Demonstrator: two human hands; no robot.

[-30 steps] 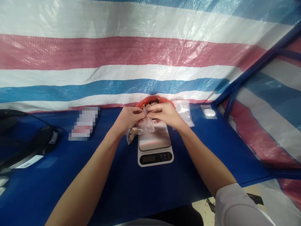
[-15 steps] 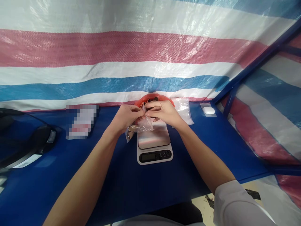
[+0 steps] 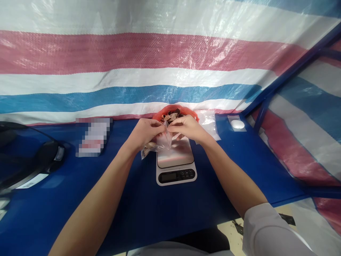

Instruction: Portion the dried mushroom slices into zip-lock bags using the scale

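Observation:
Between my two hands is a clear plastic bag (image 3: 165,139) with tan, dried-looking pieces (image 3: 149,146) at its lower left end. My left hand (image 3: 146,131) pinches one side of its top edge. The other side of that edge is pinched by my right hand (image 3: 185,127). Below the bag stands a white digital kitchen scale (image 3: 176,161) with a metal plate and a dark display. Behind my hands, a red plastic bag (image 3: 160,114) lies open, holding brown dried pieces (image 3: 172,116) whose kind I cannot make out.
Flat clear bags (image 3: 209,124) lie right of the red bag. Farther right is a white oval case (image 3: 237,124) on a small clear bag. A blurred-out flat object (image 3: 94,137) and a black headset-like object (image 3: 45,156) lie on the left. Striped sheeting (image 3: 133,53) rises behind the blue table (image 3: 149,209).
My fingers have moved slightly apart at the bag's top, and its film is spread wider between them. More of the brown pieces in the red bag show now.

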